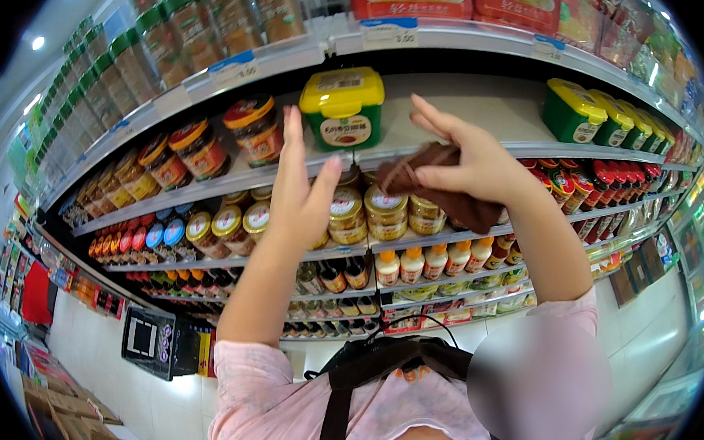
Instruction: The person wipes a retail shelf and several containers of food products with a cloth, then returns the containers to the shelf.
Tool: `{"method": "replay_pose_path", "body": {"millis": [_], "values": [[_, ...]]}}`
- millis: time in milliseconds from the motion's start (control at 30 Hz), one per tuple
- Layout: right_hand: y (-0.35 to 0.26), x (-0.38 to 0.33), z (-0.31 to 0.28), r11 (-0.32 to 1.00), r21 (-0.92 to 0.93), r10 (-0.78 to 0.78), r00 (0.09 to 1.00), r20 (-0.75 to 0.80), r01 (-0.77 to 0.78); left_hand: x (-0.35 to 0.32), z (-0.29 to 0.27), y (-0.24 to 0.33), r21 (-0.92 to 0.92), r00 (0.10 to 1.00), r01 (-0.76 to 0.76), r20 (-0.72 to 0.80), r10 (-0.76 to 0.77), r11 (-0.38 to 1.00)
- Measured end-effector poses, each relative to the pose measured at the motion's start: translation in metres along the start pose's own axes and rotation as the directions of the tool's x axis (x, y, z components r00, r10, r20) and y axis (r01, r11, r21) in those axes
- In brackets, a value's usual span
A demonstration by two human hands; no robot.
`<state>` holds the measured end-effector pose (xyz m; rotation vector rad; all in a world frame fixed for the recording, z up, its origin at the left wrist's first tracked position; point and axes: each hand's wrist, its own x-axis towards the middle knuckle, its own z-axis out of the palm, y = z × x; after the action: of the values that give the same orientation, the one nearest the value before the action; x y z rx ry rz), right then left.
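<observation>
A green tub with a yellow lid (343, 107) stands on the upper shelf in front of me. My left hand (297, 175) is held upright at the tub's left side, fingers straight and thumb apart, with nothing in it. I cannot tell whether it touches the tub. To the right of the tub, my right hand (471, 160) grips a brown cloth (438, 184) between thumb and fingers. The cloth hangs bunched below the palm, over the shelf's front edge as seen from here. The index finger points up and left, away from the cloth.
Left of the tub stand dark jars with orange-rimmed lids (251, 132). A row of similar green tubs (575, 111) sits far right on the same shelf. Lower shelves hold gold-lidded jars (347, 215) and white bottles (412, 265). Spice bottles (195, 28) line the shelf above.
</observation>
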<state>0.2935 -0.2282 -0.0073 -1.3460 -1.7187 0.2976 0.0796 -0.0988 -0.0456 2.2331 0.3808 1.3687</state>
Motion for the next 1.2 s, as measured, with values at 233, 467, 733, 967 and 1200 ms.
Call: {"method": "replay_pose_path", "body": {"millis": [233,467,733,967,1200], "values": [[0.013,-0.089,-0.063,0.981,0.002,0.191,0.969,-0.154,-0.193,-0.007,0.038,0.043,-0.135,0.887,-0.286,0.339,0.315,0.949],[0.073,-0.146,-0.141,0.976,0.062,0.203,0.767,-0.609,-0.209,0.028,0.110,0.070,-0.244,0.775,-0.268,0.519,0.359,0.932],[0.102,-0.143,-0.189,0.931,0.173,0.362,0.749,-0.554,-0.322,0.096,0.214,0.097,-0.082,0.823,-0.022,0.564,0.065,0.996],[0.109,-0.121,-0.208,0.890,0.429,0.298,0.911,-0.286,-0.157,0.133,0.269,0.107,-0.088,0.748,0.219,0.655,-0.109,0.972],[0.113,-0.120,-0.207,0.872,0.479,0.269,0.914,-0.302,-0.099,0.131,0.287,0.097,-0.271,0.790,0.287,0.609,-0.067,0.919]]}}
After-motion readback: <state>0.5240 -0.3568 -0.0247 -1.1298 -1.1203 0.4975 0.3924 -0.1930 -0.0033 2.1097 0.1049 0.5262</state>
